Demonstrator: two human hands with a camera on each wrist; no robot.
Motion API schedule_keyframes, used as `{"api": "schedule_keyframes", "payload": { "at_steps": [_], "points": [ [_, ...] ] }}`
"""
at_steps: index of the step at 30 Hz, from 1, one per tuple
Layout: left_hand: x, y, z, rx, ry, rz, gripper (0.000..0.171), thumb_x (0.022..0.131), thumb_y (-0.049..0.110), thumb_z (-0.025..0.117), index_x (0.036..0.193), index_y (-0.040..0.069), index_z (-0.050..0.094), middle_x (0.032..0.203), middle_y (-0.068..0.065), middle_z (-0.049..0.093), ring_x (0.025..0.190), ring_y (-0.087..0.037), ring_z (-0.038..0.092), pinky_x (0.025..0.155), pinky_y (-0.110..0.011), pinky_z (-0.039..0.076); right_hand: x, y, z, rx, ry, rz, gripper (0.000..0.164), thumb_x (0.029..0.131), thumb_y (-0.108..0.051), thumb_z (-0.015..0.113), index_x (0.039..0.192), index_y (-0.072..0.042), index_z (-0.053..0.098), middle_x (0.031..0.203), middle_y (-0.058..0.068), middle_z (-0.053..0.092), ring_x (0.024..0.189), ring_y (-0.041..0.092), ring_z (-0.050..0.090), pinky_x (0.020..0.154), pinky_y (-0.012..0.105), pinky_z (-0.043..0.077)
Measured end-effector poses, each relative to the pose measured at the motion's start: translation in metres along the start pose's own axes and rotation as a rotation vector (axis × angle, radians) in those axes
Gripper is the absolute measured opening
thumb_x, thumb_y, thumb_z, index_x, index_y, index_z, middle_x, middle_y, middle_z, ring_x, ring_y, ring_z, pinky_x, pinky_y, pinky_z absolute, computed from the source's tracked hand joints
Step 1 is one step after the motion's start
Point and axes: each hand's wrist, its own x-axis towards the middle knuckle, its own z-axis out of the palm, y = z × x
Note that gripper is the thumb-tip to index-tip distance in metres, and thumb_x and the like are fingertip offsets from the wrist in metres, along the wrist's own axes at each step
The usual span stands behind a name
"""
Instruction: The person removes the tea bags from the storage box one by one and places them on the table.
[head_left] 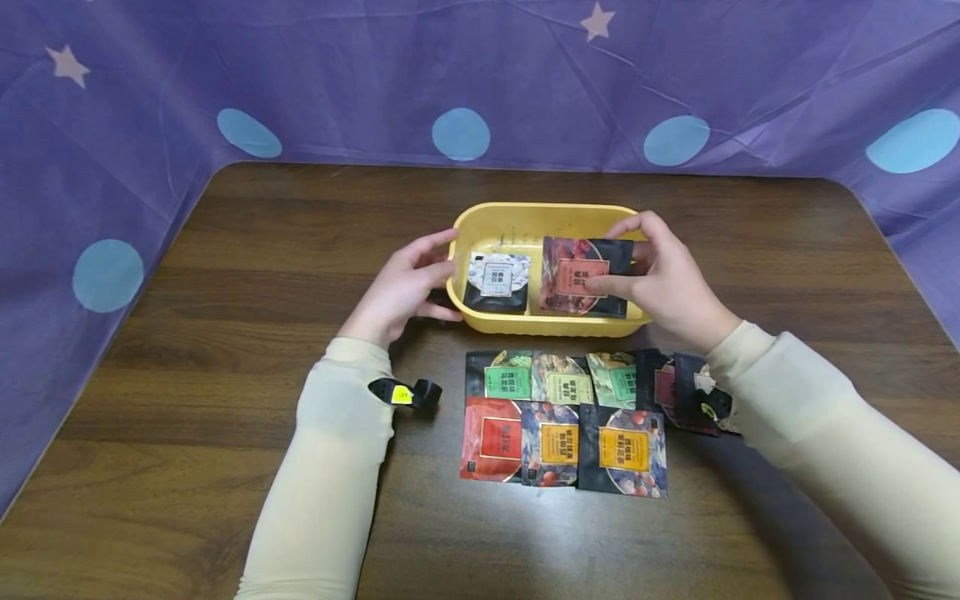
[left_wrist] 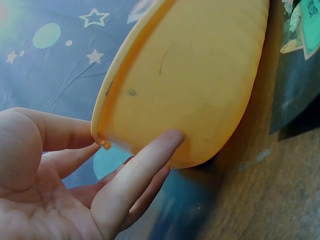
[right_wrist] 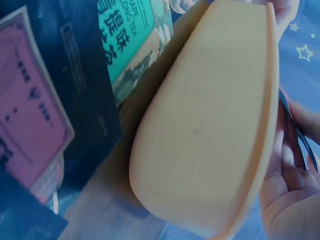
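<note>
A yellow plastic basket stands on the table, and a black-and-white tea packet lies inside at its left. My right hand pinches a dark red and black tea packet over the right half of the basket, thumb on its printed front. In the right wrist view the packet shows edge-on between thumb and fingers, just past the rim. My left hand rests against the basket's left end with spread, fairly straight fingers. The left wrist view has a fingertip on the outer wall.
In front of the basket several tea packets lie overlapping in two rows, including a red one, an orange-labelled one and a green-labelled one. Dark packets lie partly under the right forearm. A purple curtain borders the table's back.
</note>
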Motion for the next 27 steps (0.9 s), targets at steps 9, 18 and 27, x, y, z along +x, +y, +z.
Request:
{"api": "schedule_keyframes", "payload": {
  "at_steps": [9,18,27],
  "points": [
    [0.000,0.000,-0.001,0.003,0.003,-0.004,0.052,0.103,0.010,0.047,0.153,0.019,0.037,0.146,-0.018,0.040,0.120,-0.039,0.056,0.067,-0.041,0.065,-0.008,0.005,-0.015,0.080,0.060,-0.075,0.047,0.081,0.005,0.077,0.114,-0.005,0.045,0.078,-0.016,0.066,0.072,0.001,0.067,0.061,0.016,0.058],
    [0.001,-0.001,0.000,-0.003,-0.001,0.000,0.052,0.103,0.010,0.047,0.153,0.019,0.037,0.146,-0.018,0.040,0.120,-0.038,0.056,0.068,-0.041,0.065,-0.023,0.015,-0.027,0.067,0.066,-0.070,0.044,0.082,0.008,0.074,0.106,-0.015,0.045,0.085,-0.019,0.065,0.073,-0.001,0.067,0.061,0.017,0.059],
    [0.001,-0.001,0.000,-0.015,0.001,-0.005,0.051,0.104,0.011,0.047,0.153,0.020,0.037,0.147,-0.017,0.040,0.120,-0.038,0.056,0.068,-0.041,0.065,-0.041,0.023,-0.036,-0.003,0.018,-0.019,0.045,0.081,0.004,0.078,0.107,-0.007,0.043,0.076,-0.013,0.068,0.065,0.002,0.064,0.052,0.019,0.054]
  ]
}}
